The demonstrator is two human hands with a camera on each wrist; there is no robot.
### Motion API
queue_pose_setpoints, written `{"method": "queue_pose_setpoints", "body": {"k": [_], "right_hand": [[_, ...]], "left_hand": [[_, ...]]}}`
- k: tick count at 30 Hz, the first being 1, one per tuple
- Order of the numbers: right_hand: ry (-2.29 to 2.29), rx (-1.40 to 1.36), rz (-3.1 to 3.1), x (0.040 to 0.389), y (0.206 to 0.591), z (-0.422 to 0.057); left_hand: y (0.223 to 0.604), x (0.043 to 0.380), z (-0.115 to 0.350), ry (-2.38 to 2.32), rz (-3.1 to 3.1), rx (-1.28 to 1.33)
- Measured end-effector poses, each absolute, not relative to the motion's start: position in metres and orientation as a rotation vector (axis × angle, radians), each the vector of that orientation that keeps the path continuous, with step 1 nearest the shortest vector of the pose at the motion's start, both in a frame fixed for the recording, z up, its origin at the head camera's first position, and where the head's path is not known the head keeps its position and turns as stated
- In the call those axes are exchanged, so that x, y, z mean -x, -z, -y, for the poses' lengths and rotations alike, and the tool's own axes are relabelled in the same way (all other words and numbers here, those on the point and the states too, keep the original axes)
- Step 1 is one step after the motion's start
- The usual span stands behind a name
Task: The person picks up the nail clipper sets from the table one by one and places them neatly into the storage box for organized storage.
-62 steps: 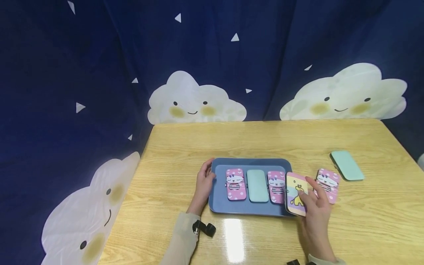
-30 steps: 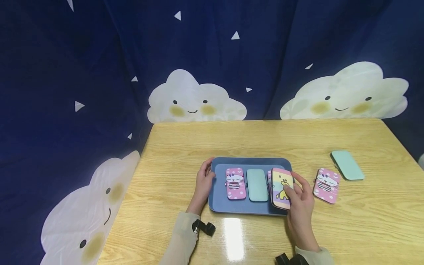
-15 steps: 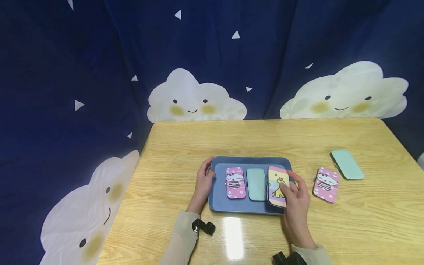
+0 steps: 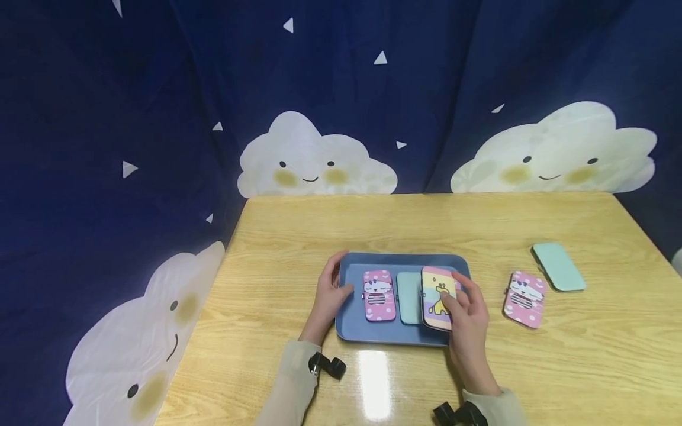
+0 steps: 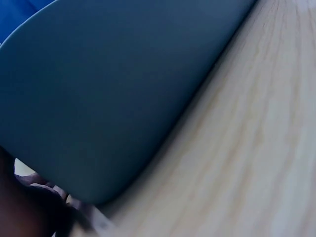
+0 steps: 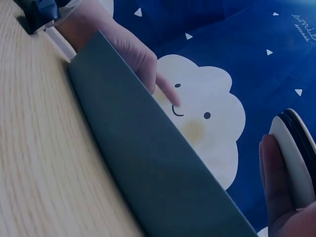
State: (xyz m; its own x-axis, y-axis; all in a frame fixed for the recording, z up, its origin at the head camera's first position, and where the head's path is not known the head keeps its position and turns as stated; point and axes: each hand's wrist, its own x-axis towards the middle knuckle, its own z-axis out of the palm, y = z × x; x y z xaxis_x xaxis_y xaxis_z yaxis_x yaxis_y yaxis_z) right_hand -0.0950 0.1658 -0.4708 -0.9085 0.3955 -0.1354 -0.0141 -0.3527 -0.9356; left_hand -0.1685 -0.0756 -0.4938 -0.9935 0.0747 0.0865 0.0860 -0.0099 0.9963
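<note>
In the head view my left hand (image 4: 326, 296) grips the left rim of a blue tray (image 4: 351, 328), thumb over the rim. My right hand (image 4: 470, 322) pinches a small flat clasp case with a giraffe print (image 4: 438, 290), thumb on its face. It is held above the tray, overlapping a mint green case (image 4: 408, 299) and mostly covering a pink cat case (image 4: 457, 286). Another pink cat case (image 4: 379, 296) lies toward the tray's left end. The right wrist view shows the held case (image 6: 294, 158) edge-on, above the tray wall (image 6: 143, 153).
Right of the tray, another pink cat case (image 4: 524, 299) lies tilted on the wooden table (image 4: 415, 384), beside a mint case (image 4: 558, 266). A dark blue curtain (image 4: 341, 71) with cloud prints hangs behind the table and along its left side.
My right hand has carried the giraffe case leftward, from the tray's right edge to above the mint case. My left hand stays at the rim, its thumb shifted slightly inward.
</note>
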Motion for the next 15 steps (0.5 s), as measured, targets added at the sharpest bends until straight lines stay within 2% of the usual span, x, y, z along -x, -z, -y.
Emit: {"method": "queue_pose_setpoints", "body": {"k": [5,15], "right_hand": [[-2.308,0.501,1.693,0.099,0.471,-0.159],[-2.293,0.47,1.904,0.112,0.481,-0.142]], "left_hand": [[0.493,0.166,0.076,2.051,2.31,0.274],[0.49,0.166,0.074,1.939,2.382,0.299]]}}
